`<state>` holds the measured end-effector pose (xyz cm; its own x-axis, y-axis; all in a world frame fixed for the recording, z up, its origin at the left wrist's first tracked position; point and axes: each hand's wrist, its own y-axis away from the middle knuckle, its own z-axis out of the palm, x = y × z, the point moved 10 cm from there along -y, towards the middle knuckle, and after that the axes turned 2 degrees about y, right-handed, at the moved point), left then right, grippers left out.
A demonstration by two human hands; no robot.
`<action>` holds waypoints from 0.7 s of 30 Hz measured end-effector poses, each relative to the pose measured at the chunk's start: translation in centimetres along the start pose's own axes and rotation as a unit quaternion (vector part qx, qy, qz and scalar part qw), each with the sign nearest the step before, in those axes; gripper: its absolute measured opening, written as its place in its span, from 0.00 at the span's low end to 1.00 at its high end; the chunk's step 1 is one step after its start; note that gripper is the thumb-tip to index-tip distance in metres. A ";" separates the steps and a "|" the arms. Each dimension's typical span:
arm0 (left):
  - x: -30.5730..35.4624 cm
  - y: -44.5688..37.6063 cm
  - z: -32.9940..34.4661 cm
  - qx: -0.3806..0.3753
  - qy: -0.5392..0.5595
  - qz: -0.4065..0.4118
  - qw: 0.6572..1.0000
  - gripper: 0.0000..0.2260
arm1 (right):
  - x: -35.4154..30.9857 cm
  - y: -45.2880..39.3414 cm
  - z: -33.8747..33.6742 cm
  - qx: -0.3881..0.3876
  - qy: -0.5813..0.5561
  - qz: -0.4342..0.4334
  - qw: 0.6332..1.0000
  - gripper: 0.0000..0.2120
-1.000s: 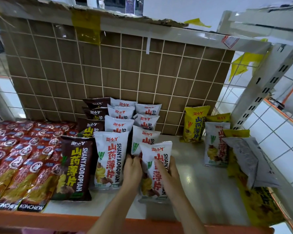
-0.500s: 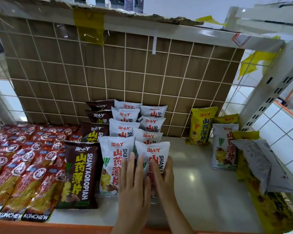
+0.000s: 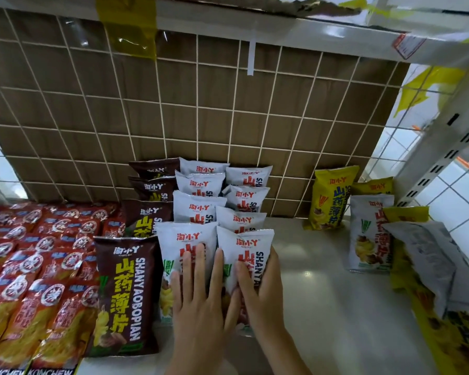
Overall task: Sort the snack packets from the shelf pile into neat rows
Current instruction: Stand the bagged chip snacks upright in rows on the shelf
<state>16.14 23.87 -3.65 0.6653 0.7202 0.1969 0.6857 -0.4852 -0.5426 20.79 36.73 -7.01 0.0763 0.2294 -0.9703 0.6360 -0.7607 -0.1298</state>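
Left hand point(image 3: 198, 299) is lying flat, fingers straight, on the near left white packet point(image 3: 186, 242). Right hand point(image 3: 260, 290) is gripping the right white packet point(image 3: 245, 247) beside it.

Packets point(image 3: 244, 255): glossy plastic film. Shelf point(image 3: 336, 307): smooth, glossy, reflective. Backing at 12 o'clock: matt cardboard point(image 3: 282, 117) behind a wire grid point(image 3: 197, 104).

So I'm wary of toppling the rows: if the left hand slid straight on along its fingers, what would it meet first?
Probably the white packets stacked behind the front white packet that the left hand presses flat.
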 end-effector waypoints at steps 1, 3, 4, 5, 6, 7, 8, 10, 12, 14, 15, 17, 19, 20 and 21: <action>-0.1 0.0 0.2 0.002 -0.015 0.007 1.000 0.27 | 0.1 -0.1 0.0 0.005 0.009 0.000 1.000 0.34; -0.2 -0.2 0.6 0.004 -0.036 0.007 0.999 0.27 | -0.1 -0.3 0.1 0.013 0.022 -0.007 1.000 0.32; -0.3 -0.3 0.9 0.003 -0.039 0.002 0.999 0.27 | -0.3 -0.4 0.0 0.017 0.027 -0.010 0.999 0.32; -0.3 -0.4 1.0 0.005 -0.042 -0.001 0.999 0.27 | -0.4 -0.5 0.0 0.020 0.032 -0.014 0.999 0.32; -0.3 -0.5 1.1 0.007 -0.044 -0.002 0.999 0.27 | -0.6 -0.6 0.0 0.024 0.037 -0.019 0.999 0.33; -0.2 -0.5 1.1 0.009 -0.045 -0.002 0.999 0.27 | -0.7 -0.7 0.0 0.027 0.040 -0.023 0.999 0.34; -0.2 -0.5 1.2 0.010 -0.046 -0.003 0.999 0.27 | -0.7 -0.8 0.0 0.030 0.044 -0.026 0.998 0.35; -0.3 -0.6 1.3 0.009 -0.047 -0.004 0.999 0.27 | -0.9 -0.9 0.0 0.033 0.052 -0.031 0.998 0.35; -0.3 -0.6 1.4 0.011 -0.047 -0.003 0.999 0.27 | -0.9 -1.0 0.0 0.035 0.053 -0.030 0.998 0.32; -0.1 -0.6 1.5 0.014 -0.046 0.001 0.999 0.27 | -0.7 -1.2 0.1 0.029 0.040 -0.021 0.999 0.31; -0.1 -0.6 1.5 0.015 -0.042 0.003 0.999 0.27 | -0.6 -1.2 0.1 0.027 0.032 -0.019 0.999 0.32; -0.1 -0.6 1.4 0.015 -0.032 0.002 0.999 0.27 | -0.6 -1.1 0.2 0.017 0.020 -0.013 1.000 0.32; 0.0 -0.6 1.2 0.018 -0.022 0.002 1.000 0.27 | -0.8 -1.0 0.3 0.002 0.013 -0.013 1.000 0.28; 0.0 -0.6 1.1 0.019 -0.015 0.002 1.000 0.27 | -1.0 -0.9 0.4 -0.007 0.015 -0.016 1.000 0.25; 0.0 -0.5 1.0 0.022 -0.003 0.001 1.000 0.27 | -1.2 -0.9 0.4 -0.015 0.019 -0.020 0.999 0.24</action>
<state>15.46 24.64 -4.21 0.6646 0.7226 0.1902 0.6705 -0.4644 -0.5786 19.82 36.83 -5.83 0.0793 0.2833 -0.9557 0.6619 -0.7319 -0.1621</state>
